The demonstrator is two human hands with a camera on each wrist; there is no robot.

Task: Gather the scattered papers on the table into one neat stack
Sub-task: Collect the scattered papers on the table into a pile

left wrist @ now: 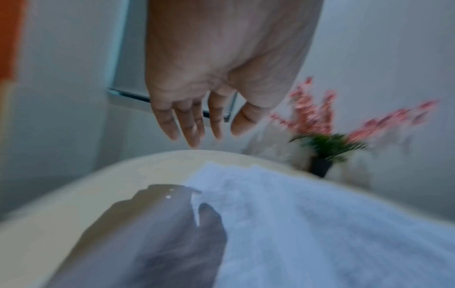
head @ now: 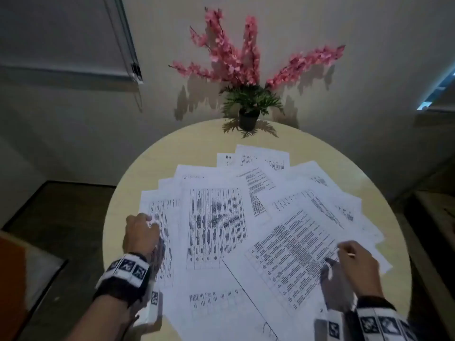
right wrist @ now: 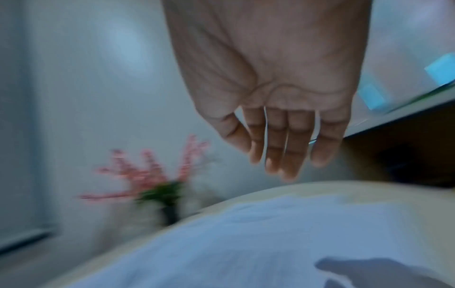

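Several printed white papers (head: 216, 230) lie fanned out and overlapping across the round beige table (head: 197, 141). My left hand (head: 142, 225) hovers over the left edge of the spread, its fingers relaxed and holding nothing. My right hand (head: 352, 257) hangs over the sheets at the right front, also empty. In the left wrist view the left hand (left wrist: 189, 120) is off the papers (left wrist: 295, 224) and casts a shadow on them and on the table (left wrist: 98, 185). The right wrist view shows the right hand (right wrist: 283, 146) with straight fingers above the blurred papers (right wrist: 246, 243).
A potted plant (head: 248, 119) with pink flower sprays stands at the table's far edge against the wall, just behind the farthest sheets. It shows blurred in the left wrist view (left wrist: 320, 167) and the right wrist view (right wrist: 169, 212). Dark floor surrounds the table.
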